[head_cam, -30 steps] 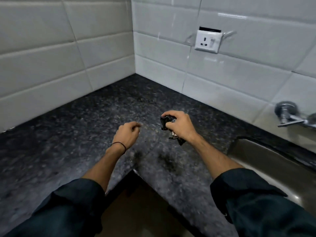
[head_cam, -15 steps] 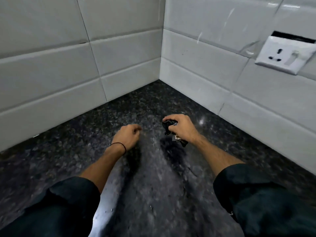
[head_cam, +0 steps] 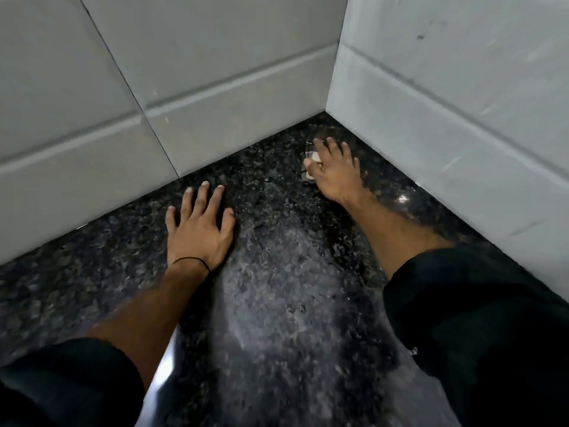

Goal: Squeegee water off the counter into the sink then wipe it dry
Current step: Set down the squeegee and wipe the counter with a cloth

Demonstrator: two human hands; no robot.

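My left hand (head_cam: 200,229) lies flat on the dark speckled granite counter (head_cam: 277,303), fingers spread, holding nothing. My right hand (head_cam: 335,171) reaches into the counter's back corner and presses down on a small dark wad with a white patch (head_cam: 310,158), which looks like a cloth; the hand covers most of it. A pale, shiny streak runs along the counter between my two arms. The sink is out of view.
White tiled walls meet in a corner just behind my right hand: one wall at the left and back (head_cam: 184,87), the other at the right (head_cam: 462,103). The counter's glossy front edge (head_cam: 160,374) shows at the lower left.
My view has swung left and down, so the socket is out of sight. My left fist has opened flat on the counter. My right hand has pushed the wad forward into the corner.
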